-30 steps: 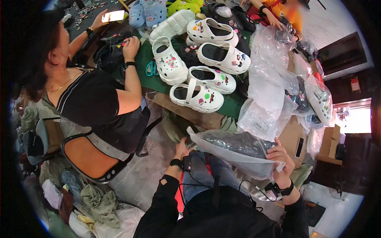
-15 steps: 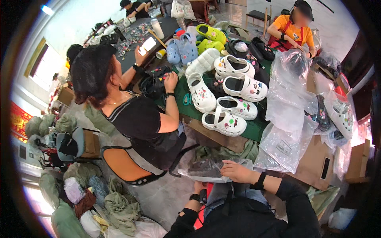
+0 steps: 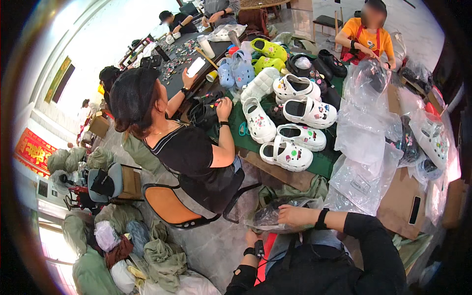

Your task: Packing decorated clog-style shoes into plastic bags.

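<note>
A clear plastic bag [image 3: 268, 216] with something dark inside hangs in front of my lap, past the near edge of the table. My right hand [image 3: 295, 216] grips its upper side, fingers bent over the film. At the bag's lower left corner is my left hand [image 3: 251, 238], closed on the edge, its fingertips partly hidden. On the table beyond, several white clogs [image 3: 287, 153] with colourful charms stand in a cluster. Flat clear bags [image 3: 361, 182] overlap to the right of them.
At my left a co-worker [image 3: 196, 152] sits on an orange-backed chair [image 3: 172, 206], holding a phone. Another person in orange [image 3: 366, 37] works across the table. A dark phone [image 3: 415, 210] lies on cardboard at right. Stuffed sacks [image 3: 118, 221] crowd the floor at left.
The view has shifted, so most things appear farther right. The bag's left end has drawn in closer to my right hand, and my left hand now meets its lower left corner.
</note>
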`<state>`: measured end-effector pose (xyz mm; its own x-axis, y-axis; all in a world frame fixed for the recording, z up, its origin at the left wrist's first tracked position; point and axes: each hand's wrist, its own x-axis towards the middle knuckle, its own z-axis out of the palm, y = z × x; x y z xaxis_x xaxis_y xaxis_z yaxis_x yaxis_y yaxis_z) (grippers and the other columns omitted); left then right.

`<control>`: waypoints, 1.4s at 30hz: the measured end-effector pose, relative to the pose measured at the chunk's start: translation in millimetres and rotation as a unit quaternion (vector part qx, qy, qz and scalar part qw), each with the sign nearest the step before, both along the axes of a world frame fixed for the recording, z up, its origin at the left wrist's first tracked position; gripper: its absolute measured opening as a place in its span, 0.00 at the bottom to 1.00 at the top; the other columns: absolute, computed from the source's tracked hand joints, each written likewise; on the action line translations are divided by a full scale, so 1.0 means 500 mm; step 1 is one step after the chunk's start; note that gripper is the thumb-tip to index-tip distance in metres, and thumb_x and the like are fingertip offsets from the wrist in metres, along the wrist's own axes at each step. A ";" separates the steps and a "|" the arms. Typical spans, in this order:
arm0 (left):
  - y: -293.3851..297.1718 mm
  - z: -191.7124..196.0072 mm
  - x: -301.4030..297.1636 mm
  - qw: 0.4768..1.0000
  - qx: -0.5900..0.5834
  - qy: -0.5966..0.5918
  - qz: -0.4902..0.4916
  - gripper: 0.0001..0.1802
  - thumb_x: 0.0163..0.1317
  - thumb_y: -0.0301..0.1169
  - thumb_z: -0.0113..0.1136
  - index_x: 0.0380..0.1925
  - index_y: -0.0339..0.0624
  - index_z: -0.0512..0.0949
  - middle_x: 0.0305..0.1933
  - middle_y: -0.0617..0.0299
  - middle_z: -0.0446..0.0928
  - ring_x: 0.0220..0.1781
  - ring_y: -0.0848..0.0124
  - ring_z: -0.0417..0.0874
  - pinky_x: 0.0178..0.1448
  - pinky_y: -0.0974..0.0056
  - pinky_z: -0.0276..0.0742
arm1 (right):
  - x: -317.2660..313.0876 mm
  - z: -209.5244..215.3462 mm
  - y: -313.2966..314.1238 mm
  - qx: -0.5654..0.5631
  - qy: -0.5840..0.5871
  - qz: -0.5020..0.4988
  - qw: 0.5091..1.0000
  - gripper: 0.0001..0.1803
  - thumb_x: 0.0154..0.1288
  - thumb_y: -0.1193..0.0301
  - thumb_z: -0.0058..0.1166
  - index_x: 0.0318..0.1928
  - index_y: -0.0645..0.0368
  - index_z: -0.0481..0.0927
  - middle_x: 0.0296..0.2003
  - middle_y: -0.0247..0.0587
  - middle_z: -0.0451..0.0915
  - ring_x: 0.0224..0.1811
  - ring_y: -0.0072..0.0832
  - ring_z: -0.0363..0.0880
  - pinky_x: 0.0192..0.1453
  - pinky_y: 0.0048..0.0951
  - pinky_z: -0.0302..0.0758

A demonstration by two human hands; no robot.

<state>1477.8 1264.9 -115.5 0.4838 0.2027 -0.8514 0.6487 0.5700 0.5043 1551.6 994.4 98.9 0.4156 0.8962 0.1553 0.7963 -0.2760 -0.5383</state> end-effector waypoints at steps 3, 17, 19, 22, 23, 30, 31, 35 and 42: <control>0.012 0.047 -0.026 0.981 0.083 -0.041 -0.173 0.19 0.65 0.42 0.36 0.36 0.41 0.74 0.30 0.56 0.76 0.25 0.66 0.77 0.22 0.63 0.69 | 0.000 -0.028 0.041 0.011 -0.026 0.020 0.999 0.08 0.52 0.72 0.46 0.34 0.54 0.74 0.31 0.36 0.75 0.41 0.35 0.73 0.57 0.38 0.62; 0.001 0.346 0.009 0.950 -0.193 -0.185 -0.163 0.27 0.67 0.49 0.37 0.56 0.41 0.65 0.56 0.58 0.70 0.56 0.65 0.71 0.60 0.58 0.66 | -0.001 -0.206 0.146 -0.119 0.053 -0.205 0.970 0.11 0.51 0.76 0.49 0.35 0.52 0.80 0.34 0.38 0.78 0.53 0.33 0.69 0.61 0.58 0.54; -0.028 0.377 0.016 0.947 -0.209 -0.177 -0.166 0.26 0.67 0.48 0.36 0.55 0.39 0.65 0.57 0.57 0.69 0.56 0.64 0.71 0.59 0.59 0.67 | -0.005 -0.242 0.138 -0.191 0.045 -0.214 0.957 0.09 0.51 0.75 0.51 0.35 0.55 0.80 0.37 0.43 0.78 0.55 0.36 0.68 0.58 0.61 0.58; -0.032 0.421 0.014 0.926 -0.121 -0.255 -0.251 0.27 0.67 0.47 0.37 0.57 0.39 0.63 0.59 0.56 0.66 0.59 0.62 0.68 0.61 0.57 0.65 | -0.001 -0.259 0.143 -0.230 0.113 -0.257 0.932 0.10 0.51 0.75 0.53 0.36 0.58 0.80 0.39 0.46 0.78 0.55 0.38 0.67 0.54 0.55 0.66; -0.025 0.436 0.020 0.883 -0.015 -0.335 -0.329 0.28 0.66 0.49 0.38 0.59 0.41 0.61 0.62 0.56 0.63 0.62 0.60 0.65 0.63 0.54 0.61 | 0.007 -0.248 0.151 -0.213 0.143 -0.283 0.924 0.10 0.52 0.75 0.51 0.37 0.60 0.79 0.41 0.45 0.77 0.55 0.39 0.67 0.49 0.44 0.73; -0.036 0.500 0.121 0.930 -0.225 -0.261 -0.130 0.29 0.66 0.51 0.37 0.57 0.40 0.63 0.58 0.57 0.67 0.59 0.61 0.68 0.61 0.56 0.64 | 0.024 -0.257 0.178 -0.242 0.149 -0.314 0.906 0.22 0.56 0.67 0.44 0.54 0.42 0.72 0.53 0.40 0.69 0.50 0.40 0.72 0.48 0.35 0.73; -0.025 0.487 0.137 0.935 -0.213 -0.254 -0.123 0.30 0.66 0.52 0.37 0.57 0.40 0.63 0.57 0.57 0.68 0.59 0.61 0.68 0.61 0.56 0.63 | 0.020 -0.243 0.176 -0.219 0.205 -0.350 0.887 0.18 0.59 0.67 0.43 0.51 0.47 0.75 0.58 0.42 0.64 0.52 0.41 0.71 0.49 0.38 0.73; -0.054 0.529 0.227 0.917 -0.188 -0.329 -0.122 0.30 0.66 0.51 0.38 0.57 0.39 0.62 0.57 0.57 0.67 0.57 0.61 0.68 0.60 0.57 0.64 | 0.043 -0.197 0.132 -0.042 0.338 -0.400 0.851 0.20 0.67 0.58 0.38 0.50 0.53 0.77 0.53 0.49 0.70 0.49 0.44 0.73 0.49 0.40 0.71; -0.108 0.572 0.368 0.882 -0.025 -0.450 -0.137 0.25 0.65 0.46 0.43 0.53 0.39 0.67 0.52 0.61 0.70 0.55 0.66 0.70 0.58 0.62 0.65 | 0.024 0.028 0.029 0.103 0.481 -0.416 0.765 0.39 0.65 0.41 0.27 0.45 0.67 0.76 0.42 0.58 0.77 0.46 0.50 0.74 0.52 0.35 0.67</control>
